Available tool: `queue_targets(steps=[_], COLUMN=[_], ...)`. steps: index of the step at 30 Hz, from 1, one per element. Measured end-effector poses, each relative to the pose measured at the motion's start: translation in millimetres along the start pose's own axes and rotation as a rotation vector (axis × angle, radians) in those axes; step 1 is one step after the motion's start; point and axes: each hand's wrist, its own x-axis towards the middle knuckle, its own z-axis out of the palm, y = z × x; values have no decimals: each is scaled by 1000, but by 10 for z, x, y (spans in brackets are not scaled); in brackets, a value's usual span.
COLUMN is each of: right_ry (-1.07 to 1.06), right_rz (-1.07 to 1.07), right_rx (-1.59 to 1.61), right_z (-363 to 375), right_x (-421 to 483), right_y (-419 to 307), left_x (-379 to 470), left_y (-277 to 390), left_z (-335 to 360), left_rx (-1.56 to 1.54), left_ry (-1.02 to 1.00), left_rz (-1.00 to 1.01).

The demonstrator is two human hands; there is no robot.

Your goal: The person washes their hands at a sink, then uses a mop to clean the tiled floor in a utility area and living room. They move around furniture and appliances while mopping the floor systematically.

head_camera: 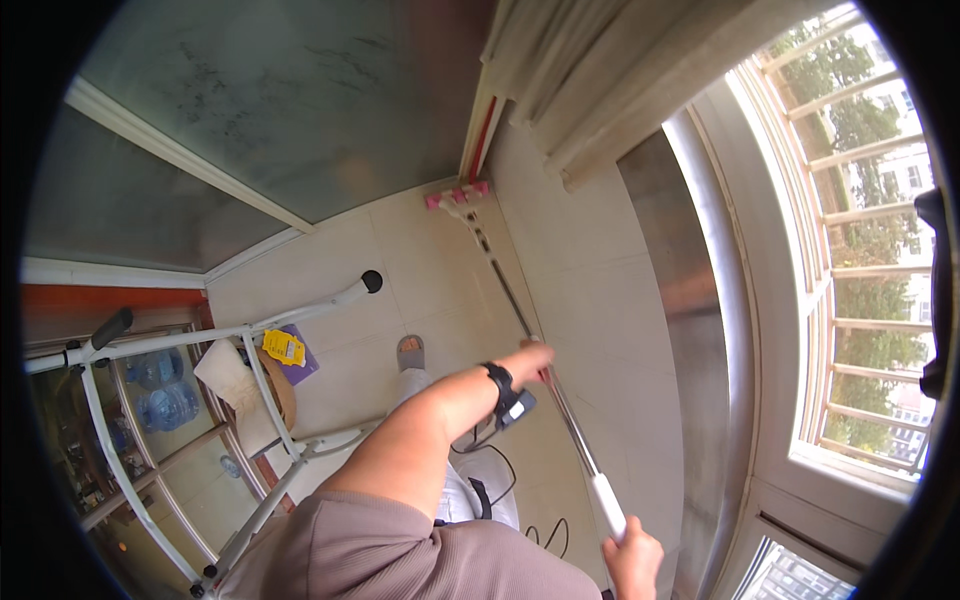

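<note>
A sponge mop with a long metal pole (510,296) slants across the floor in front of me. My left hand (534,361) grips the pole about midway, with a black strap and a small device on that wrist. Lower down, my right hand (634,559) is closed around the end of the white handle sleeve (608,504). The pink mop head (457,196) rests on the tiled floor (420,247) in the far corner, close to the door frame and the wall.
A white metal frame (274,409) with black caps stands at left. Behind it are a cardboard box (281,386), a yellow packet (284,347) and large water bottles (169,405). Frosted panels (300,97) close off the far side. Curtains (600,82) hang by the barred window (862,262).
</note>
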Motion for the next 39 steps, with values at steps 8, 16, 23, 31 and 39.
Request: queue_targets(steps=[8,16,23,31,39], right_ry=[-297,-695,-379,-233,181], right_rz=[65,619,738,544,-141], right_rx=[76,-227,-451,-235,178], right_z=[769,-451,-1002,-1096,20], right_x=[-472,-2249,-2434,-1619,-250], right_y=[514,1656,1597,1037,39], left_x=[383,-878,-1299,-1233,-520], left_y=[-1130,-3438,-3347,-1905,-334], left_z=[-43,1391,1868,1041,-828], left_rx=[1040,788,329,191,70], left_ry=[-11,-692,-392,-226,105], left_rz=[36,-695,-669,-434,-27])
